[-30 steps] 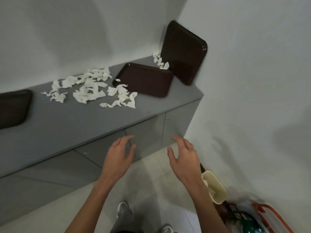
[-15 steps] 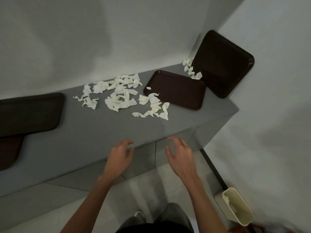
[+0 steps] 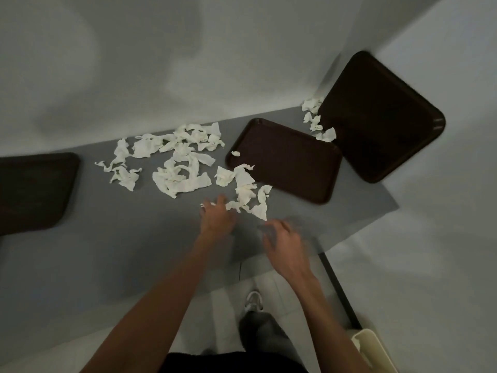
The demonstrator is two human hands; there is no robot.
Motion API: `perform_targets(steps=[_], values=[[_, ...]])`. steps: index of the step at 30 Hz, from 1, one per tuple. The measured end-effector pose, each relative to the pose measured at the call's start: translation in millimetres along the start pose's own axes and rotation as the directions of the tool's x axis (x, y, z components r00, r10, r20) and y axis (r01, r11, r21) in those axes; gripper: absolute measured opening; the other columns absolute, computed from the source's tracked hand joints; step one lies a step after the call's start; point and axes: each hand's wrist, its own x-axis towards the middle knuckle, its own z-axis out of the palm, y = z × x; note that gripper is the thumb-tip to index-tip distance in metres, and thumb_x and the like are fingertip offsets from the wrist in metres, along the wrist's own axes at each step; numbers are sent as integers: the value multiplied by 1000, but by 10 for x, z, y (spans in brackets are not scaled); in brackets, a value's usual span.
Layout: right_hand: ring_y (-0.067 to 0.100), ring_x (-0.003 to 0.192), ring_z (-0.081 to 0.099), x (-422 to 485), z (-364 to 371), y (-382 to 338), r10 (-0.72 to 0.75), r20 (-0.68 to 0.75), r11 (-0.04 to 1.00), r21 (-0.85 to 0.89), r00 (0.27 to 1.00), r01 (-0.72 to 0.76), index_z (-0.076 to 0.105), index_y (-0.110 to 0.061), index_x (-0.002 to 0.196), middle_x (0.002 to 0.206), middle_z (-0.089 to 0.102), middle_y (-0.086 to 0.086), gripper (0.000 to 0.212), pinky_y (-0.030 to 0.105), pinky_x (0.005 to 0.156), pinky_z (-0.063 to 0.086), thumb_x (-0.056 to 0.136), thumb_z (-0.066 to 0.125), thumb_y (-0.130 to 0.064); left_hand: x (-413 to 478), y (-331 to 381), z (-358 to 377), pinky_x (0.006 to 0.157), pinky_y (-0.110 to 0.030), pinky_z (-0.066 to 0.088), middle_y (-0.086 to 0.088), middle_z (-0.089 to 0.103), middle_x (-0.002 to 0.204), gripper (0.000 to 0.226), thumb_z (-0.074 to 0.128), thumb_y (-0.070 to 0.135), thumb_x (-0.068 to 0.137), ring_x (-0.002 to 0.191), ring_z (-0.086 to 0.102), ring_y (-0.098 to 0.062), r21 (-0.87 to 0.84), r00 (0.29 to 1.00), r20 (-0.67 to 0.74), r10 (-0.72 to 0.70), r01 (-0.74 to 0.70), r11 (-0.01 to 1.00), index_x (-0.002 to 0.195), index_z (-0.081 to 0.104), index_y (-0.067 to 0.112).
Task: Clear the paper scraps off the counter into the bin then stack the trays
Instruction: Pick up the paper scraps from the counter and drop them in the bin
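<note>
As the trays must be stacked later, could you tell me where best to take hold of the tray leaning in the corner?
The tray stands tilted against the wall, so its near rim is free. Grip that rim from the front, likely with the right hand; scraps and the flat tray crowd its left.

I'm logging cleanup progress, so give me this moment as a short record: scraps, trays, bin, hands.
scraps: paper scraps spread across the counter; corner scraps by the wall; one small piece on the flat tray
trays: flat tray on the counter; propped tray against the corner wall; third tray at the left edge; none stacked
bin: cream bin on the floor, lower right
hands: left hand touches the nearest scraps; right hand blurred near the counter's front edge, grip unclear
</note>
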Motion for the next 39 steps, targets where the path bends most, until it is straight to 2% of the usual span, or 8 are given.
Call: perform_targets(steps=[5,10,15,21,25,30,32,39], values=[[19,111,64,565,-68,194,-11,35,1000,-3,999,11,64,-24,130,131,64,0,30,32,92,54,101,63,-30,327,50,301,105,-56,45,-23,34,142,44,59,52,97,130,35,-45,28,993,-70,-90,92,995,132,51,27],[30,124,59,1131,46,367,10,102,999,-53,995,-4,52,-26,138,140,59,3,49,43,97,51,95,70,-41,365,-81,298,95,-46,50,-14,57,111,13,67,29,97,105,53,-34,-95,986,-165,-23,7,995,103,69,18],[29,144,43,1539,373,456,-11,178,990,-139,984,36,38,-22,157,163,37,5,82,46,115,40,89,78,-44,208,-210,207,78,-34,55,-4,69,98,10,70,10,94,87,66,-23,-208,978,-206,-27,-17,978,102,68,15],[30,126,58,1357,645,641,-5,130,996,-85,992,16,70,-5,127,139,59,10,28,26,100,41,100,64,-10,49,-354,221,70,-13,45,2,70,92,10,77,16,89,76,66,-12,-179,984,-177,-25,-7,984,97,72,17],[30,101,66,947,765,741,15,49,995,-99,999,-10,72,-13,105,118,64,9,15,36,85,50,98,59,-9,-80,-360,246,65,-4,40,1,71,86,8,76,15,90,67,65,-7,-159,986,-164,7,-33,987,83,75,20],[23,93,63,770,678,679,107,80,992,57,991,-112,64,-30,105,101,68,-3,12,39,79,54,101,63,-19,-215,-327,253,69,-32,50,-1,73,86,5,67,16,97,75,67,-20,-158,991,-134,29,-50,986,94,70,16],[18,88,68,609,621,649,185,69,950,241,980,-196,64,-28,101,95,71,-5,12,41,81,59,99,71,-19,-325,-274,235,67,-31,43,-1,70,86,8,64,18,100,75,61,-20,-147,993,-100,55,-70,987,102,69,12],[-3,79,68,-407,234,416,420,-45,729,612,907,-307,56,-24,100,92,73,-10,21,9,66,47,96,76,-22,-902,-98,266,69,-29,54,2,74,85,18,65,27,99,78,71,-13,-354,976,15,218,-199,914,96,48,22]])
